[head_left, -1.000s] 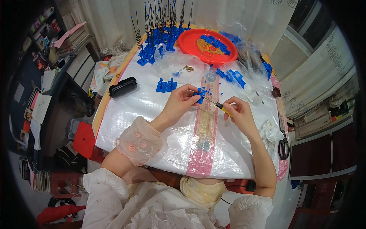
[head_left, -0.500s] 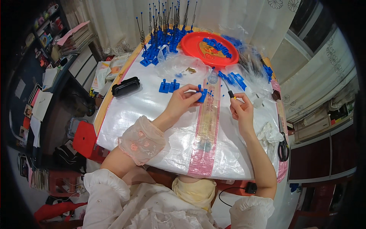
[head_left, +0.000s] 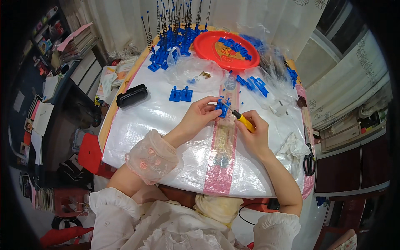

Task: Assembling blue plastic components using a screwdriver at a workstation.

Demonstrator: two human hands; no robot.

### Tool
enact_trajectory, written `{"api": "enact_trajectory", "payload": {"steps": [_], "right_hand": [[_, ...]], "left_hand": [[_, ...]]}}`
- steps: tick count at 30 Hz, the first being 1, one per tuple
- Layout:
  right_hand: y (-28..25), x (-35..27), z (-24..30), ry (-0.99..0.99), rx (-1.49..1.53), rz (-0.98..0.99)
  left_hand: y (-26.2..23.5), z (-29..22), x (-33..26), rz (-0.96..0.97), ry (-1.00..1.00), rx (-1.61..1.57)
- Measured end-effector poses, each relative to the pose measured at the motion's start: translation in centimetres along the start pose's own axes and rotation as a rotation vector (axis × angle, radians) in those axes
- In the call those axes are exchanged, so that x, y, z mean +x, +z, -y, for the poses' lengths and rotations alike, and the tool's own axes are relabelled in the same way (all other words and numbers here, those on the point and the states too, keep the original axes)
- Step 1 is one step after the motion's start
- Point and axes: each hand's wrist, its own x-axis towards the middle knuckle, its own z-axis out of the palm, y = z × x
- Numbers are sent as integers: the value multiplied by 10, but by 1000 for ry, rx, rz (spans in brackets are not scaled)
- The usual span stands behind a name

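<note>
Left hand [head_left: 204,111]: I have it in a narrow pinch, thumb and fingers closed on one blue piece [head_left: 223,110], small, apparently plastic, held over the printed stripe [head_left: 220,166] of the white sheet [head_left: 137,121]. Right hand [head_left: 255,132]: I have it wrapped about one screwdriver [head_left: 246,122], yellow handle, black collar, slim shaft pointing up and leftward to the held piece; whether the tip is seated or merely alongside, I cannot tell from here. Step in hand, as I judge it: driver work on this single piece, at its upper part. Next move, in my judgement, calls for a firm left pinch, the shaft lined up with the fastening point, then a turn of the handle under light pressure; chief risk, a slip toward the left hand. Surrounding stock: two blue plates [head_left: 186,95], stemmed, side by side, left of the held piece; brass-coloured screws [head_left: 205,75], several, at a clear plastic bag [head_left: 179,73]; loose blue bits [head_left: 242,103], scattered; one red tray [head_left: 201,50], bearing blue parts [head_left: 235,46]; a cluster of blue stands [head_left: 168,43] with dark springs, far left; one black case [head_left: 132,96]; one pair of scissors [head_left: 309,162], near crumpled white tissue [head_left: 293,146], right.
</note>
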Motion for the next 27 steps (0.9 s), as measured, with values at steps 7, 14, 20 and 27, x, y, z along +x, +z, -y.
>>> {"api": "enact_trajectory", "payload": {"steps": [7,14,20,27], "right_hand": [[-5,4,3,26,-95,-61],[-16,10,9,-209,-237,-84],[-32,19,15,-310,-435,-72],[-34,18,18,-358,-447,-61]], "left_hand": [[-3,-4,2,-32,-34,-34],[-3,-11,1,-82,-54,-121],[-5,-10,2,-72,-80,-132],[-10,-5,5,-70,-48,-202]]}}
